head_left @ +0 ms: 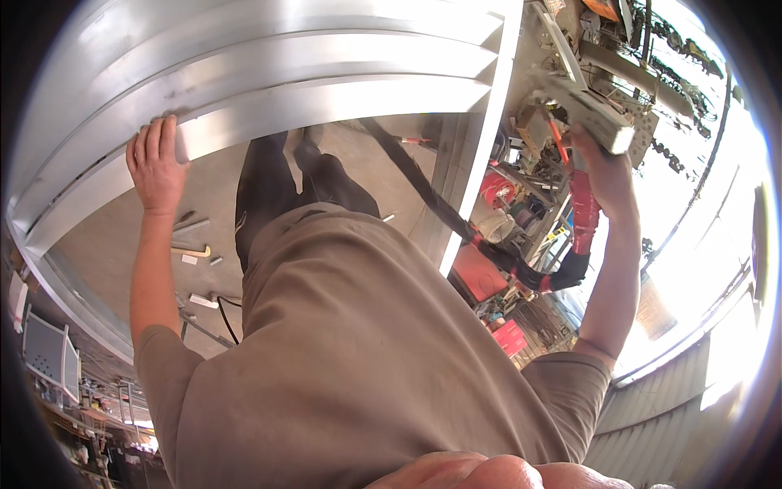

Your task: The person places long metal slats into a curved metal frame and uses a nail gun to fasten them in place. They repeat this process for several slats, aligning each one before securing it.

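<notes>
Touches frame point(285, 55) above floor point(358, 159): nearest slat point(350, 98) under curled fingers of left hand point(159, 171). Has hose point(423, 185) reaching tool point(599, 121) beyond frame's right edge, in closed fingers of right hand point(607, 179). Might snag hose if swung, jerking tool.

Harsh white light washes out the right side, bright glare streaks the long silvery metal slats point(342, 55), and fisheye distortion bends straight edges toward the dark rim.
</notes>
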The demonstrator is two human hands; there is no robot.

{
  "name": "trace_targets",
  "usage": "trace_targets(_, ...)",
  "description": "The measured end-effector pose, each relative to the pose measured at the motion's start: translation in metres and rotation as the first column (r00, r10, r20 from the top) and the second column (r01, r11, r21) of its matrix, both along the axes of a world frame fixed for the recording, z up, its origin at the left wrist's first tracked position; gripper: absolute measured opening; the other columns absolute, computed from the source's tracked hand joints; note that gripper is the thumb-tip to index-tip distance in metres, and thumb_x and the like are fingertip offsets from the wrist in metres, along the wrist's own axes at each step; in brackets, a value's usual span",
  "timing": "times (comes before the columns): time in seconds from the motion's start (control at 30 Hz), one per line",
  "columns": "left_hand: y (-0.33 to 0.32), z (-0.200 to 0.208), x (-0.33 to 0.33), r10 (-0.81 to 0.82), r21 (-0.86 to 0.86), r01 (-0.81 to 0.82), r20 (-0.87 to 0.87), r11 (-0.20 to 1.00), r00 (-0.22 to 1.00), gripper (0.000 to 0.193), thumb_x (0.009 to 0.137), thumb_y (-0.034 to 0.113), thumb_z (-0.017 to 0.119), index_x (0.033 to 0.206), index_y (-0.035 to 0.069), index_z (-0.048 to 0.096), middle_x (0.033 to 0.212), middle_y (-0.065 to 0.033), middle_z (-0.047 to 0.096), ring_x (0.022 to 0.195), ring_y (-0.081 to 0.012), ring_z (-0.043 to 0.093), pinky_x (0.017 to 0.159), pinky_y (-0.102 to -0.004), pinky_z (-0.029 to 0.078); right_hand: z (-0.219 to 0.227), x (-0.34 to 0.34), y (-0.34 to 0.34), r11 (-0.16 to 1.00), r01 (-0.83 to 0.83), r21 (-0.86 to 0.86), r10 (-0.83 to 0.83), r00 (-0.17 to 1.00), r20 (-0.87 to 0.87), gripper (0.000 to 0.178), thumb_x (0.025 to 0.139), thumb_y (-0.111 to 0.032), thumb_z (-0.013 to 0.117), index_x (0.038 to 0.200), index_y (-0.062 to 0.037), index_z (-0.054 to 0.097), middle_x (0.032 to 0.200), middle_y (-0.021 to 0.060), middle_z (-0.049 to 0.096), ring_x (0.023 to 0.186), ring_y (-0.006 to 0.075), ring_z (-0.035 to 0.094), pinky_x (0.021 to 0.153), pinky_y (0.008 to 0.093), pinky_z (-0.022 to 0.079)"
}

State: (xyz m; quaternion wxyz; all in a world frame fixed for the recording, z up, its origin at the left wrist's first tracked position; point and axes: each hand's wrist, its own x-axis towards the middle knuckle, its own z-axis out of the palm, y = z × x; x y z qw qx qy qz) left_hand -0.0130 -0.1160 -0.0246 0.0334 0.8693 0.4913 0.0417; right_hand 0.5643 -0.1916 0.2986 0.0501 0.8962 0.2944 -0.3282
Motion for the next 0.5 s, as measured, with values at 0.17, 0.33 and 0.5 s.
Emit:
trace_targets(0.17, 0.0, -0.001, 0.001, 0.008, 0.015, -0.008, 0.019, 1.0, 1.0, 0.086, 0.063, 0.017, 0.091, 0.142, 0.017, 0.058, 0.138, -0.0027, 0.058, 0.131, -0.0258, 0.054, 0.116, -0.0462, 0.04, -0.042, 0.0, 0.02, 0.973, -0.064, -0.221, 0.068, 0.998, 0.007, 0.051, 0.093, -0.043, 0.07, 0.125, -0.0036, 0.072, 0.1, 0.01, 0.074, 0.093, 0.0164, 0.068, 0.085, 0.0334, 0.052)
trace_targets(0.33, -0.001, -0.001, 0.0, 0.008, 0.011, -0.008, 0.03, 1.0, 1.0, 0.087, 0.062, 0.016, 0.092, 0.143, 0.017, 0.058, 0.139, -0.0025, 0.057, 0.131, -0.026, 0.054, 0.116, -0.0463, 0.04, -0.051, -0.003, 0.029, 0.954, -0.166, -0.25, 0.162, 0.986, -0.038, 0.053, 0.093, -0.043, 0.07, 0.124, -0.0004, 0.07, 0.099, 0.0101, 0.073, 0.091, 0.0162, 0.066, 0.084, 0.0341, 0.052)
trace_targets(0.5, 0.0, -0.003, -0.001, 0.0, 0.021, -0.001, 0.026, 1.0, 1.0, 0.087, 0.062, 0.017, 0.092, 0.143, 0.017, 0.058, 0.14, -0.0022, 0.057, 0.131, -0.0256, 0.054, 0.116, -0.0461, 0.04, -0.052, -0.007, 0.04, 0.945, -0.103, -0.311, 0.109, 0.994, 0.001, 0.05, 0.093, -0.043, 0.069, 0.116, 0.0013, 0.072, 0.092, 0.0088, 0.073, 0.083, 0.0167, 0.065, 0.078, 0.0346, 0.052)
